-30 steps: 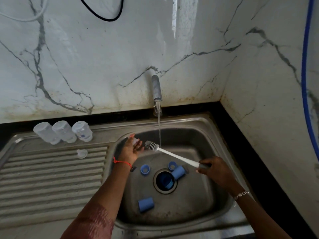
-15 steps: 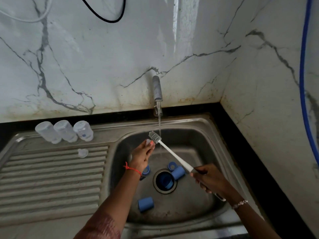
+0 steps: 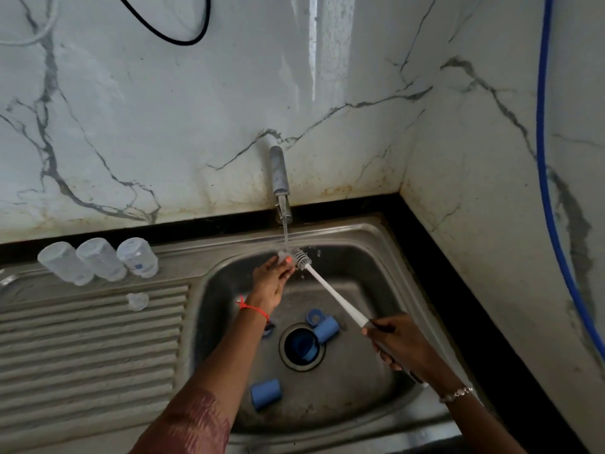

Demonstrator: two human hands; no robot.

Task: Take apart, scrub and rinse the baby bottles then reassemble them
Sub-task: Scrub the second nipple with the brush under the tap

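Teat [image 3: 282, 256] pinched in left hand [image 3: 270, 285] fingers | brush [image 3: 334, 293] clamped in right hand [image 3: 402, 345] fingers | three bottles [image 3: 98, 260] judged rinsed | blue caps [image 3: 265, 393], reassembly outstanding

Blue hose [image 3: 539, 142], black cable [image 3: 180, 44]

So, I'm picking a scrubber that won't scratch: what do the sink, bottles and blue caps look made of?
Sink: likely stainless steel, brushed, with dull grey reflections. Bottles: probably clear plastic, translucent with faint print. Blue caps: probably matte plastic, opaque and evenly coloured.
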